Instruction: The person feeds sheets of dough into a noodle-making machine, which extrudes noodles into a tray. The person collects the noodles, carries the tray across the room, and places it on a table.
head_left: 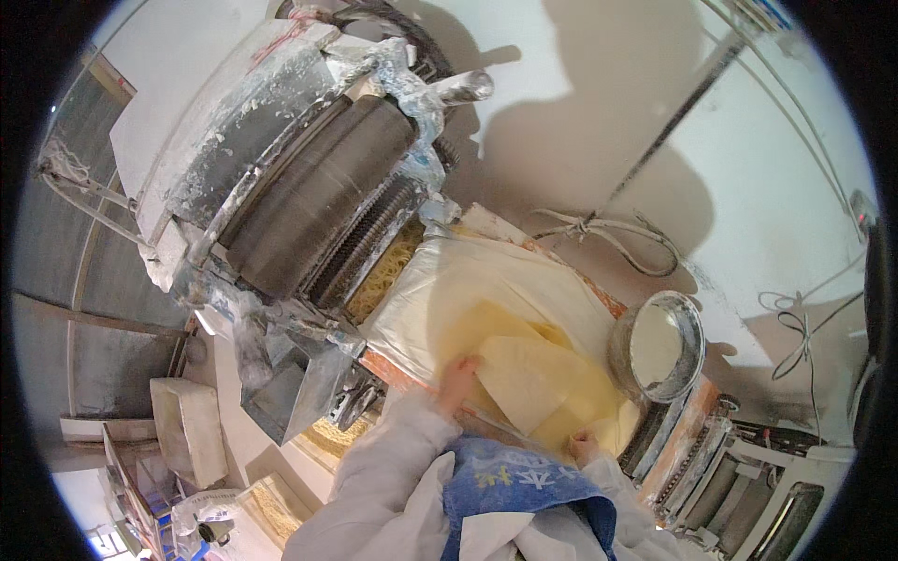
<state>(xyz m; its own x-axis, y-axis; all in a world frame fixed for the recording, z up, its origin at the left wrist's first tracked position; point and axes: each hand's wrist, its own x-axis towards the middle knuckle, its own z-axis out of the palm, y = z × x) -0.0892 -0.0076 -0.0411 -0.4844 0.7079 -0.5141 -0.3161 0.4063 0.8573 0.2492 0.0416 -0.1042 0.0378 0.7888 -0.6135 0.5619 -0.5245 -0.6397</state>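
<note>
Person's L hand [456, 381], blurred, is at L edge of folded yellow sheet [538, 379]; can't tell if pinching. R hand [585, 445] is curled at sheet's near edge, grip unclear too. Sheet's on pale cover [524, 273], btwn big roller machine [323, 192] (upper L) & round metal-rimmed pan [693, 341] (R).

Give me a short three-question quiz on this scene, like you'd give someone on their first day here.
1. Which of the person's hands is nearer the ribbed roller?
2. True or false: the round tub stands to the right of the yellow sheets in the picture.
3. The strands beside the ribbed roller are:
A) red
B) yellow
C) blue

Key: 1. The left hand. 2. True. 3. B.
</note>
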